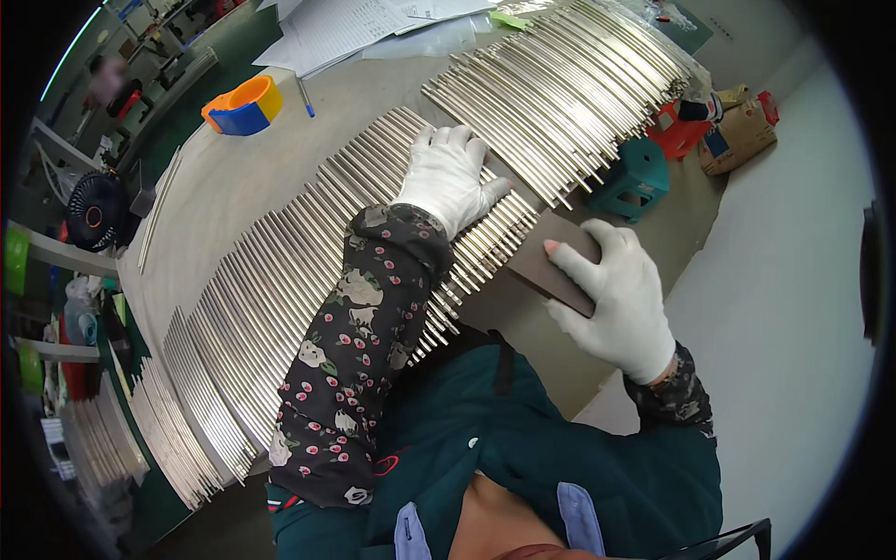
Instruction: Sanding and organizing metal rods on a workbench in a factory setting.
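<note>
My left hand (446,177) is spread on rods (280,271), right hand (621,299) grips block (549,266); likely steadying, next needs even pressure.

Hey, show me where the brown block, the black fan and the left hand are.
Brown block (539,267): head view, on its long side face.
Black fan (94,216): head view, on its round hub.
Left hand (442,178): head view, on its white-gloved back.
</note>
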`<control>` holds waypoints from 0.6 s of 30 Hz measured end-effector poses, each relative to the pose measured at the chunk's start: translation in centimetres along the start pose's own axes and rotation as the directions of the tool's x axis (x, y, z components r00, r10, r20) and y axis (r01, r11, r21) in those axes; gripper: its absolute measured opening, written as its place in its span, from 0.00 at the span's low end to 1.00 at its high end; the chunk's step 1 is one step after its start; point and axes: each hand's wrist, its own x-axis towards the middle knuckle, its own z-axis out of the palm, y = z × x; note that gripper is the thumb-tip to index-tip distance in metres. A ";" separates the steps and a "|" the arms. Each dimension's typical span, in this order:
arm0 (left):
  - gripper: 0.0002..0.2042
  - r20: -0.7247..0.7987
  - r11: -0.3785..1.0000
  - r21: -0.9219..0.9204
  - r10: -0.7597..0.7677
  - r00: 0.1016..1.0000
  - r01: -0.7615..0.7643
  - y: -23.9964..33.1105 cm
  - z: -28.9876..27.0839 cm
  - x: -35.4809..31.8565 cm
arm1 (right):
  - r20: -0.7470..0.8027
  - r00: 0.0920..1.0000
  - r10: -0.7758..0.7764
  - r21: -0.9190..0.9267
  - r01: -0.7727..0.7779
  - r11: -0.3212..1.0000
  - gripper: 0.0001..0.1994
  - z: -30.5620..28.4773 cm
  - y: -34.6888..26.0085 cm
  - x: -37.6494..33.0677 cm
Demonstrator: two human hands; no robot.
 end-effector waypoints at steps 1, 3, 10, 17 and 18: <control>0.30 0.036 1.000 -0.012 0.001 0.999 0.000 0.1 -0.1 0.2 | -0.098 0.995 -0.011 0.060 0.017 0.998 0.26 0.6 -0.9 0.7; 0.30 0.042 1.000 -0.028 0.010 0.999 -0.009 0.1 0.1 0.4 | -0.022 0.999 0.049 0.142 -0.046 0.989 0.25 1.9 -0.9 0.7; 0.32 -0.008 0.998 -0.050 0.048 0.999 -0.048 -0.1 -0.2 -0.6 | -0.084 0.988 0.130 0.105 -0.121 0.987 0.25 0.3 1.6 -2.3; 0.36 0.101 0.902 -0.064 0.431 0.897 -0.426 -1.2 -1.0 -5.2 | -0.137 0.971 0.195 0.157 -0.173 0.972 0.25 1.3 2.1 -2.5; 0.36 0.104 0.904 -0.062 0.427 0.898 -0.422 -1.4 -1.1 -5.6 | -0.148 0.970 0.193 0.158 -0.170 0.973 0.25 1.4 2.2 -2.4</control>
